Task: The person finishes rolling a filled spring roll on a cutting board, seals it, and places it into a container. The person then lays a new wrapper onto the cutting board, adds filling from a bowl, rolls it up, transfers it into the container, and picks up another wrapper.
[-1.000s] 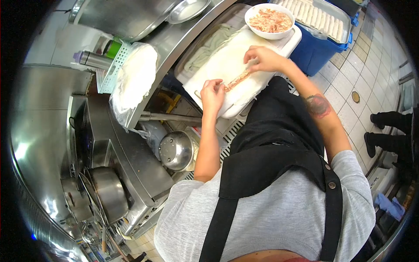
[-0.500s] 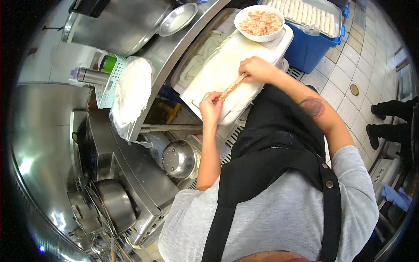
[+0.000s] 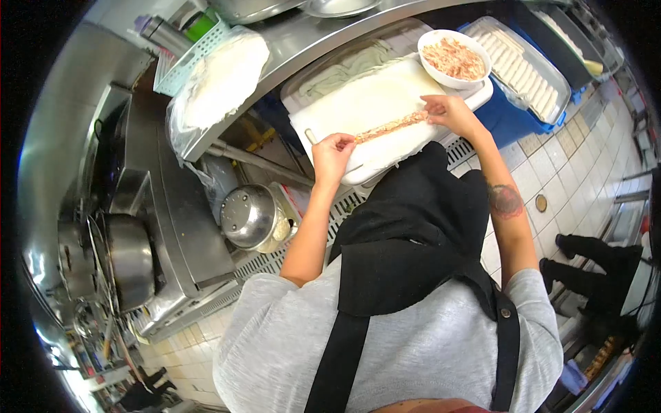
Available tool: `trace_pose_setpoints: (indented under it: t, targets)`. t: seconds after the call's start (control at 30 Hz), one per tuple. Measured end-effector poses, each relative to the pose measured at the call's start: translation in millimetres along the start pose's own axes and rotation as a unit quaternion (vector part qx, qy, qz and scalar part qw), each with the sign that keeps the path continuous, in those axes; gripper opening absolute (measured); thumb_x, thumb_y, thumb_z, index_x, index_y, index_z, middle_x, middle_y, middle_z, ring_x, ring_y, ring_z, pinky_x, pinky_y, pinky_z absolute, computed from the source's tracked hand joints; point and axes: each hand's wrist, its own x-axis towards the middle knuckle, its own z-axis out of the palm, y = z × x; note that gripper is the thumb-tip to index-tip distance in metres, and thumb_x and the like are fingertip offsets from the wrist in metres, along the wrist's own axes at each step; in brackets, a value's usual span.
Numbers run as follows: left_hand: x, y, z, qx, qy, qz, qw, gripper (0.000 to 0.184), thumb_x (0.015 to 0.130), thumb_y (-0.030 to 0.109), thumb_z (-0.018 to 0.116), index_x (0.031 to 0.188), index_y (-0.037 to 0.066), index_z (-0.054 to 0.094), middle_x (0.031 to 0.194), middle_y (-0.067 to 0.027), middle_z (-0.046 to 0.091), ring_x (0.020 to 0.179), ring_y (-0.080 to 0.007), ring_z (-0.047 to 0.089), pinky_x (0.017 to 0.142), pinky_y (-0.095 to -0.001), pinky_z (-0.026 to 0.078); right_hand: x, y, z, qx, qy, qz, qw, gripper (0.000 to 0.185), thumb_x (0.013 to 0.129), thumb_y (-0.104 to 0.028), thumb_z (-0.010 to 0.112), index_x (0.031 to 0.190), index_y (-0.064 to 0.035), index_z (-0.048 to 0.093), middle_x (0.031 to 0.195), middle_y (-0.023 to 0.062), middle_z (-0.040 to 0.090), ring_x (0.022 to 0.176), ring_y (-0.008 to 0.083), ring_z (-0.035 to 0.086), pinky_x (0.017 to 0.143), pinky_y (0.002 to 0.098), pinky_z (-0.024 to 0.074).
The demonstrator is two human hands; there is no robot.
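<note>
A long strip of orange-and-white shredded filling (image 3: 390, 129) lies across a pale, thin wrapper sheet (image 3: 375, 96) on a white board. At the strip's left end, my left hand (image 3: 332, 157) is closed, fingertips pinched on the filling. My right hand (image 3: 451, 115) is at the other end, its fingers curled onto the filling. Just beyond that hand, a white bowl (image 3: 428, 67) holds more of the shredded mixture. A thin pale stick (image 3: 310, 136) rests at the board's left edge, close to my left hand.
Behind the board is a tray with a greenish cloth (image 3: 351, 67). To the right, a tray of white rolls (image 3: 516, 65) sits on a blue bin (image 3: 506, 120). A steel shelf (image 3: 303, 51) bears a bagged stack of white sheets (image 3: 227, 77). Another person's legs (image 3: 585, 272) are at right.
My right hand has moved right, away from my left, and the filling strip between them is longer. The view has turned, shifting the surroundings.
</note>
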Motion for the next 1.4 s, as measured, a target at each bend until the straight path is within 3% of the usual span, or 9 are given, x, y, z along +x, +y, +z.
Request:
trace_pose_setpoints:
  t: [0.13, 0.3, 0.33, 0.4, 0.47, 0.73, 1.03, 1.33, 1.4]
  targets:
    - [-9, -1, 2, 0.013, 0.004, 0.016, 1.0, 0.016, 0.077, 0.003, 0.075, 0.092, 0.0, 0.074, 0.084, -0.0111, 0.074, 0.072, -0.0163, 0.068, 0.07, -0.0292, 0.055, 3, 10, 7, -0.018, -0.012, 0.032, 0.999, 0.04, 0.076, 0.003, 0.074, 0.116, -0.0007, 0.069, 0.084, 0.0098, 0.073, 0.077, 0.0126, 0.068, 0.073, 0.0266, 0.0547]
    - [-43, 1, -13, 0.104, 0.016, 0.14, 0.985, 0.027, 0.077, 0.01, 0.076, 0.102, 0.003, 0.07, 0.104, -0.0122, 0.069, 0.102, -0.0307, 0.063, 0.09, -0.0399, 0.049, -23, -14, -2, -0.104, 0.057, -0.022, 0.993, 0.056, 0.074, -0.009, 0.08, 0.127, -0.0039, 0.062, 0.108, 0.019, 0.069, 0.093, 0.027, 0.068, 0.083, 0.0374, 0.0535]
    - [-51, 1, -15, 0.114, 0.005, 0.161, 0.98, 0.027, 0.077, 0.01, 0.076, 0.102, 0.003, 0.069, 0.105, -0.011, 0.068, 0.102, -0.0297, 0.063, 0.091, -0.0405, 0.048, -35, -20, 0, -0.108, 0.073, -0.009, 0.991, 0.049, 0.074, -0.009, 0.079, 0.12, -0.0052, 0.065, 0.107, 0.0153, 0.067, 0.095, 0.0293, 0.065, 0.084, 0.0383, 0.0527]
    - [-63, 4, -16, 0.137, -0.017, 0.206, 0.969, 0.026, 0.076, 0.009, 0.075, 0.101, 0.004, 0.069, 0.105, -0.0088, 0.067, 0.104, -0.0277, 0.062, 0.092, -0.0419, 0.046, -56, -19, 15, -0.2, 0.108, -0.151, 0.962, 0.043, 0.072, -0.008, 0.078, 0.114, -0.0084, 0.067, 0.106, 0.0098, 0.064, 0.098, 0.0292, 0.062, 0.087, 0.0383, 0.049]
    - [-66, 0, -8, 0.149, -0.021, 0.216, 0.965, 0.028, 0.074, 0.009, 0.075, 0.102, 0.006, 0.069, 0.105, -0.0063, 0.066, 0.107, -0.0256, 0.059, 0.096, -0.0419, 0.041, -69, -24, 29, -0.258, 0.058, -0.185, 0.947, 0.04, 0.071, -0.006, 0.076, 0.11, -0.0117, 0.067, 0.106, 0.0063, 0.062, 0.101, 0.0276, 0.059, 0.088, 0.0369, 0.0445]
    - [-62, 16, 10, 0.19, -0.018, 0.233, 0.954, 0.035, 0.07, 0.013, 0.079, 0.102, 0.009, 0.069, 0.103, -0.0036, 0.066, 0.106, -0.0233, 0.059, 0.094, -0.0407, 0.038, -58, -3, 37, -0.292, 0.097, -0.287, 0.907, 0.021, 0.078, -0.012, 0.07, 0.099, -0.0165, 0.071, 0.096, -0.0015, 0.064, 0.095, 0.0187, 0.06, 0.082, 0.0357, 0.0425]
    - [-53, 43, 40, 0.169, -0.035, 0.253, 0.952, 0.055, 0.069, 0.016, 0.079, 0.121, 0.012, 0.062, 0.115, -0.0046, 0.058, 0.116, -0.0246, 0.051, 0.099, -0.0451, 0.033, -47, -14, 31, -0.064, 0.1, -0.151, 0.981, 0.01, 0.078, -0.007, 0.07, 0.088, -0.0064, 0.071, 0.096, 0.0069, 0.064, 0.097, 0.0264, 0.06, 0.087, 0.0359, 0.0449]
    - [19, 39, 43, 0.141, 0.008, 0.274, 0.951, 0.027, 0.073, 0.007, 0.07, 0.099, 0.009, 0.07, 0.093, -0.0071, 0.068, 0.096, -0.025, 0.062, 0.088, -0.0441, 0.041, -6, -19, 19, 0.014, 0.105, -0.128, 0.986, 0.011, 0.083, -0.006, 0.067, 0.093, -0.0016, 0.071, 0.097, 0.0107, 0.062, 0.094, 0.0256, 0.06, 0.089, 0.034, 0.0455]
    - [50, 39, 37, 0.121, -0.013, 0.227, 0.966, 0.025, 0.074, 0.004, 0.067, 0.098, 0.009, 0.071, 0.091, -0.0093, 0.07, 0.092, -0.0273, 0.065, 0.085, -0.044, 0.045, 10, -23, 20, -0.007, 0.14, -0.135, 0.981, 0.015, 0.086, -0.001, 0.061, 0.099, -0.0018, 0.07, 0.099, 0.0119, 0.06, 0.093, 0.026, 0.06, 0.086, 0.0319, 0.0465]
